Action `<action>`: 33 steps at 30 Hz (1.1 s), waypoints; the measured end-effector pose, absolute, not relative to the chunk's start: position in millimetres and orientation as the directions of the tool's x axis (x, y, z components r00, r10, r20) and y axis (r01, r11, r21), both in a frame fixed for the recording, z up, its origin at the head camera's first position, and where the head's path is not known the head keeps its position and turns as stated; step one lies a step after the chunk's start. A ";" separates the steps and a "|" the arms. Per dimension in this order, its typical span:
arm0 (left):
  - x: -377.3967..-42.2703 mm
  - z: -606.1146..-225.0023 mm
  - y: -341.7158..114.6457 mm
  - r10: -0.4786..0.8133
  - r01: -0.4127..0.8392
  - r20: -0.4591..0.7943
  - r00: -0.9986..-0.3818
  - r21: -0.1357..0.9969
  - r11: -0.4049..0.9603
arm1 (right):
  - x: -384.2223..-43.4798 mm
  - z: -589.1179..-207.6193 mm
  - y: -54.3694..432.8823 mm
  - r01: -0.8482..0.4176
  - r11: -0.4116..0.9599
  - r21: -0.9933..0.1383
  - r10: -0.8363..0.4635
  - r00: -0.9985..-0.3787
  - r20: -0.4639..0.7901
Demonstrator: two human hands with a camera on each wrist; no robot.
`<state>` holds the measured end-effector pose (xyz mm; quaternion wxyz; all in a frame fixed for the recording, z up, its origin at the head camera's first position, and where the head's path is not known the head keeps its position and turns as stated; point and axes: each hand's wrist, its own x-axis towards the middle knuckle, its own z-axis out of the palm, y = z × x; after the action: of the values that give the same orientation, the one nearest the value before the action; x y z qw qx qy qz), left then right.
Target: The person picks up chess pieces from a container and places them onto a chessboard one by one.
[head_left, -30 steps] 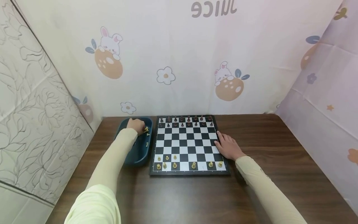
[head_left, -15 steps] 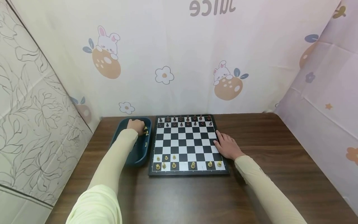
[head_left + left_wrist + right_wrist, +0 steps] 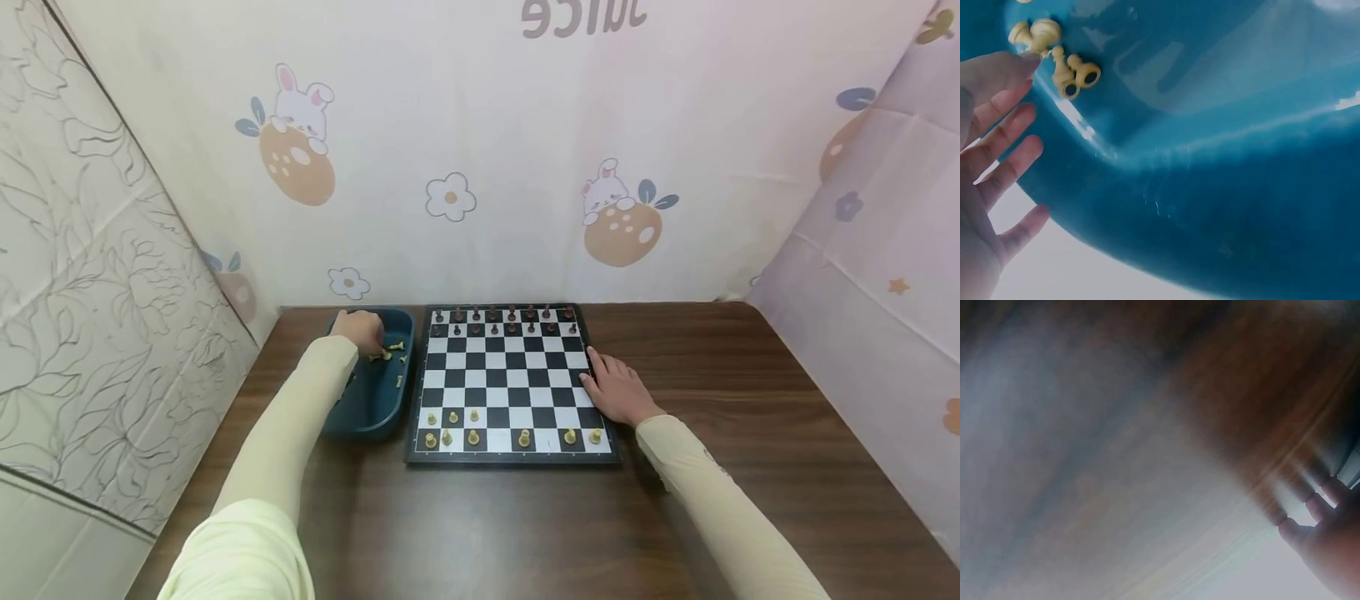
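My left hand [image 3: 362, 332] is down inside a dark blue plastic tray [image 3: 408, 392]. In the left wrist view its fingers are spread and nearly straight, the foremost fingertips right at a pair of yellow chess pieces [image 3: 1044, 32]. Two yellow pawns [image 3: 1063, 76] lie on their sides just beyond the fingertips. My right hand [image 3: 617, 392] rests flat at the right edge of a black-and-white chessboard [image 3: 498, 361], its fingers extended along the border. Yellow chess pieces [image 3: 524, 437] stand in the board's near rows, with gaps between some of them.
Dark red chess pieces [image 3: 512, 315] fill the two far rows of the board. Several more yellow pieces [image 3: 400, 381] lie along the tray's right side. Board and tray sit side by side on a brown wooden table [image 3: 495, 533], with a patterned curtain [image 3: 510, 108] behind.
My left hand has shifted slightly left within the tray, uncovering more yellow pieces beside it. The head view has swayed a little. My right hand keeps its place on the board's edge.
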<state>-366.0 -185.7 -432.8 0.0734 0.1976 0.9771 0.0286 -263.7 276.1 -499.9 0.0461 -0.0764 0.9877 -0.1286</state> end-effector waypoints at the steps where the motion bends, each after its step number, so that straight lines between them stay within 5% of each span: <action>1: -365.4 -430.3 -186.0 0.392 0.384 -0.136 -0.910 0.084 0.919 | -263.8 -499.7 276.4 -0.140 0.955 -0.260 -0.164 -0.984 -0.072; 23: -322.5 -351.6 -130.0 0.614 0.612 0.034 -0.788 -0.067 0.788 | -266.4 -497.8 284.3 -0.143 0.955 -0.258 -0.169 -0.982 -0.079; 33: -288.8 -343.7 -81.1 0.745 0.737 -0.002 -0.667 -0.154 0.658 | -265.0 -498.0 280.1 -0.146 0.955 -0.258 -0.174 -0.981 -0.087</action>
<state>-288.8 -81.1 -343.7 -0.0307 0.4071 0.9101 -0.0709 -265.0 280.1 -498.0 0.0543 -0.0811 0.9872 -0.1264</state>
